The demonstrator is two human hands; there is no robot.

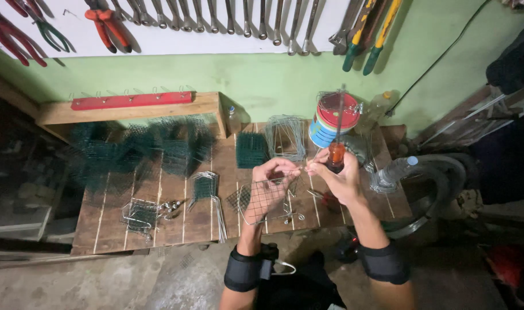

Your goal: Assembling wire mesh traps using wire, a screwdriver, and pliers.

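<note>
Head view, looking down on a wooden bench [158, 201] set against a green wall. At centre frame the left hand [273, 175] is closed on the upper edge of a small wire mesh panel [260, 198], which hangs below the fingers, held above the bench boards. The right hand [339, 178], just right of centre, is wrapped around an orange-handled tool [336, 155] whose thin metal shaft points up toward the wall; its thumb and forefinger also reach across to the mesh edge, so the two hands almost touch there. Whether a wire or clip is pinched between them is too small to tell.

Judged from how things lie, the work is partly done. A small wire cage [140, 215] and loose metal clips [171, 205] sit at lower left of the bench, and bent wire loops [207, 186] lie left of the hands. Heaps of dark green mesh [141, 152] at left, a folded green piece [250, 150] and an upright grey mesh frame [285, 136] at upper centre appear still unused. The panel in hand looks flat and unjoined.

A striped tin with a red lid [333, 120] stands at upper right; pliers and spanners [244, 17] hang along the top edge.
</note>
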